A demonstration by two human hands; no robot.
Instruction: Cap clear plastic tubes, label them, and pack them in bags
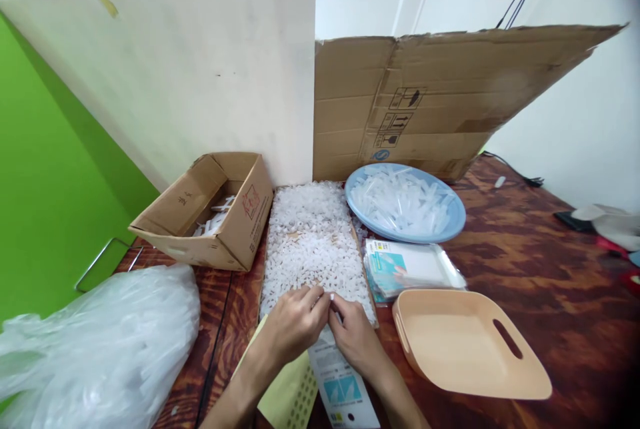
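Note:
My left hand (299, 317) and my right hand (356, 337) meet at the front edge of a tray of small white plastic pieces (315, 262). Both have their fingers pinched together. A small white piece (331, 296) shows between the fingertips, at the right hand's thumb and finger. Whatever the left fingers grip is hidden. Below the hands hangs a flat printed packet (345, 385) with blue pictures, its upper end running up between them. Beneath the left forearm lies a yellow sheet (287, 392) with rows of dark round dots.
To the left stand an open cardboard box (250, 215) with white pieces inside and a clear plastic bag (110, 349). On the right are a blue basin (457, 219) of translucent pieces, stacked printed packets (395, 269) and a peach tray (465, 349). Cardboard (450, 95) walls the back.

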